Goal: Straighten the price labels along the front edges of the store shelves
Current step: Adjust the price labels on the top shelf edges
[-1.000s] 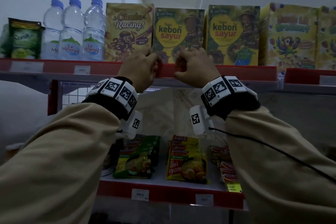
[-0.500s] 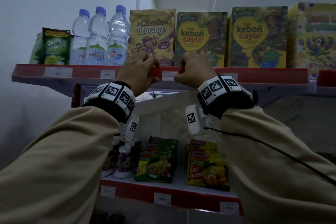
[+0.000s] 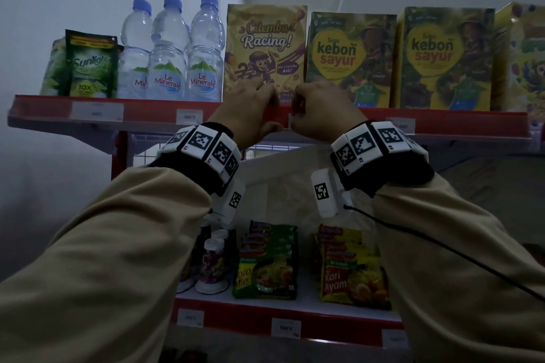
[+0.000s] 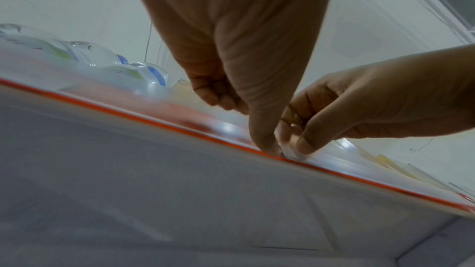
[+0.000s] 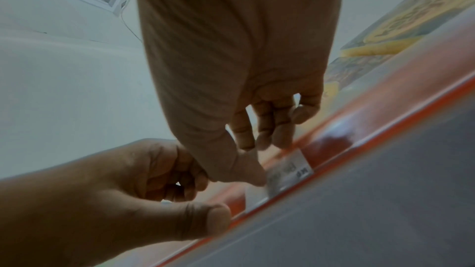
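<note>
A white price label (image 3: pixel 290 121) sits in the red front rail (image 3: pixel 147 115) of the top shelf, mostly covered by my hands. My right hand (image 3: pixel 321 110) pinches it, thumb on the printed label (image 5: pixel 287 172) and fingers curled over the rail's top. My left hand (image 3: pixel 253 109) grips the rail just left of the label, its thumb (image 5: pixel 205 222) pressed on the rail's front. In the left wrist view the left thumb (image 4: pixel 264 141) and the right hand (image 4: pixel 359 113) meet at the label (image 4: pixel 289 146). Other labels (image 3: pixel 189 116) (image 3: pixel 97 111) (image 3: pixel 402 125) sit along the same rail.
The top shelf carries a green detergent pouch (image 3: pixel 91 65), water bottles (image 3: pixel 169 53) and cereal boxes (image 3: pixel 265 53) right behind my fingers. The lower shelf holds noodle packs (image 3: pixel 265 262) and small bottles (image 3: pixel 212 262), with labels (image 3: pixel 285 328) on its red rail.
Both hands stay on the same stretch of rail. They have closed towards each other, and my right hand covers more of the label than half a second ago. The head view has shifted.
</note>
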`<state>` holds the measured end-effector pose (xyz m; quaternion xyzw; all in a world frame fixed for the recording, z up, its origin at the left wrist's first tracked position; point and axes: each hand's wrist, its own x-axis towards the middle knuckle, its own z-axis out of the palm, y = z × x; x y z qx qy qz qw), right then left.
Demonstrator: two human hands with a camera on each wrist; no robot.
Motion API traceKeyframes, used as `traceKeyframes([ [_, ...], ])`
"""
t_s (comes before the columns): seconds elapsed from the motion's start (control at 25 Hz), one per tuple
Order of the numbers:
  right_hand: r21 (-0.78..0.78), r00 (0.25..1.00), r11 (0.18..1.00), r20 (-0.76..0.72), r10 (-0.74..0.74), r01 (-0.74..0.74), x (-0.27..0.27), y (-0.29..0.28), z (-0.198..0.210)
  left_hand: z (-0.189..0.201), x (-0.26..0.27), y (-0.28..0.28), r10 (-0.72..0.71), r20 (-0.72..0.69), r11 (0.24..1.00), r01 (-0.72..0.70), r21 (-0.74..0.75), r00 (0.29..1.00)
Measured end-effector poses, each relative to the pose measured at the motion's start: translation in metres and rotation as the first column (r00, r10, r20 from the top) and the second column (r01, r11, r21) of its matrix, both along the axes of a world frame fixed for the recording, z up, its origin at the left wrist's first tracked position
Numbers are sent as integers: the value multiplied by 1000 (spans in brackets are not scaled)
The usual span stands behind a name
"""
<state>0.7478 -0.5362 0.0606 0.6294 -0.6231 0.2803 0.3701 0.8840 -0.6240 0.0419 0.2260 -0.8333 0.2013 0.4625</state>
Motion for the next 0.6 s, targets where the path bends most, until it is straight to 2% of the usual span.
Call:
traceKeyframes([
  [0.32,37,997,997,-39,-62,63,5,5,4,-4,1,-8,-59,-31,998,59,-23,998],
  [0.52,-56,988,990,-78,-131,127,9,8,2,-5,0,-11,-78,-47,997,77,-26,996],
  [0.6,-37,987,989,-70,-146,144,11,9,3,-7,-1,-11,-77,-53,997,75,-31,996],
])
